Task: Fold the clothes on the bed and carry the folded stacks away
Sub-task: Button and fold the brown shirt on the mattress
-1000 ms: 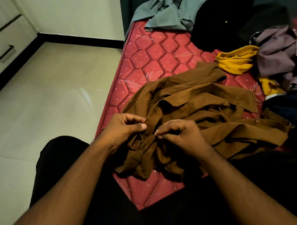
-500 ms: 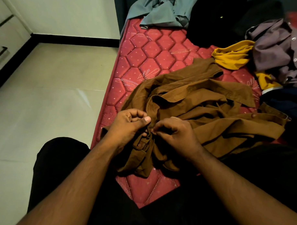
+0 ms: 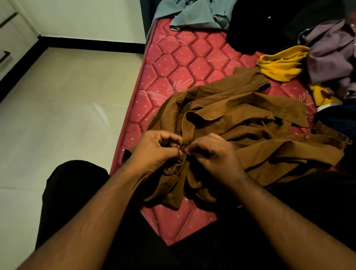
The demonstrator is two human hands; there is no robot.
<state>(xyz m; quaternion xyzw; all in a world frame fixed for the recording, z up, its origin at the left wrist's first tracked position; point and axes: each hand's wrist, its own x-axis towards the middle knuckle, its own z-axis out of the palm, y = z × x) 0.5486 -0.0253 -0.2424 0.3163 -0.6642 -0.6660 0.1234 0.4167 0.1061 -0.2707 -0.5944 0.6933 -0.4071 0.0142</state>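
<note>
both hands pinch the brown shirt (image 3: 244, 125) placket around a button (image 3: 186, 149). left hand (image 3: 158, 152) and right hand (image 3: 214, 156) meet at the bed's (image 3: 175, 60) near edge. the shirt trails far and right.

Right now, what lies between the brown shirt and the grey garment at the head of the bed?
Only bare red mattress separates the brown shirt from the grey garment, seen in the head view.
</note>
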